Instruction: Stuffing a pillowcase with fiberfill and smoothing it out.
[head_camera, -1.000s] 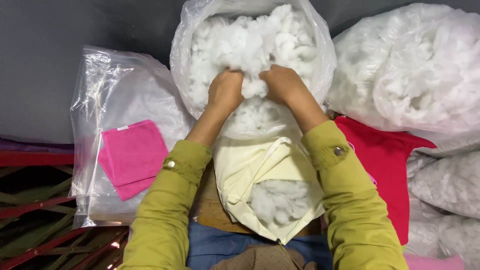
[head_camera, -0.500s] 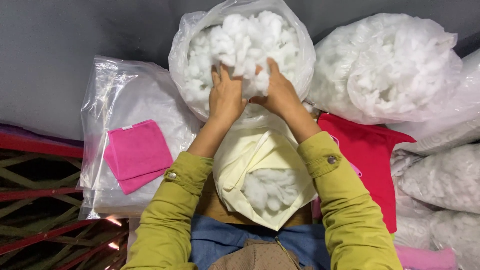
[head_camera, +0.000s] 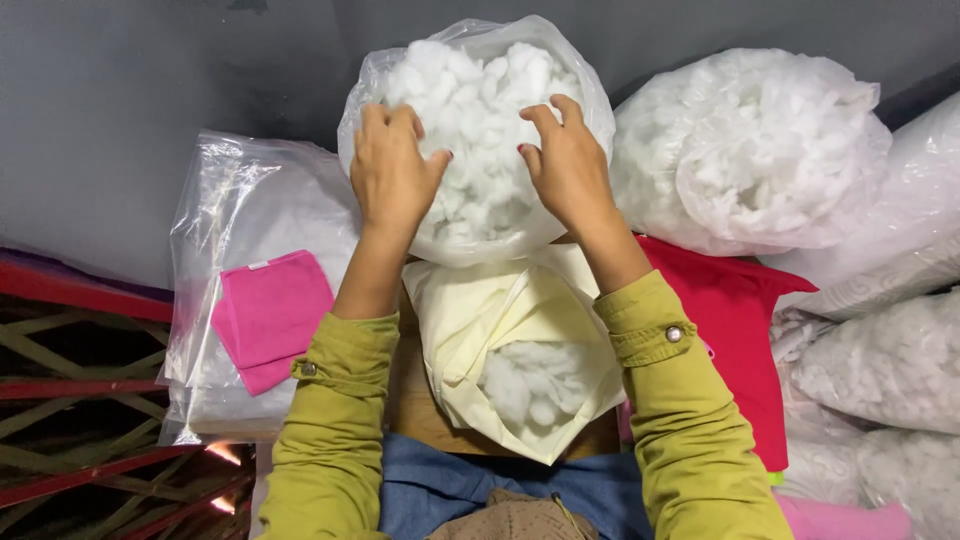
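A clear plastic bag (head_camera: 585, 95) full of white fluffy stuffing (head_camera: 470, 110) stands in front of me. My left hand (head_camera: 390, 175) rests on the bag's left side with fingers spread. My right hand (head_camera: 567, 165) lies on the stuffing at the right, fingers apart. Neither hand grips a clump. Below them, on my lap, a cream fabric cover (head_camera: 470, 310) lies open, partly filled with stuffing (head_camera: 530, 380).
A flat clear bag (head_camera: 240, 220) with a folded pink cloth (head_camera: 270, 315) lies at left. Red fabric (head_camera: 740, 320) lies at right under more bags of white stuffing (head_camera: 760, 150). A red metal frame (head_camera: 80, 390) is at lower left.
Both hands left the middle of the stuffing, let the clump go and spread apart to the bag's sides. The view shifted slightly.
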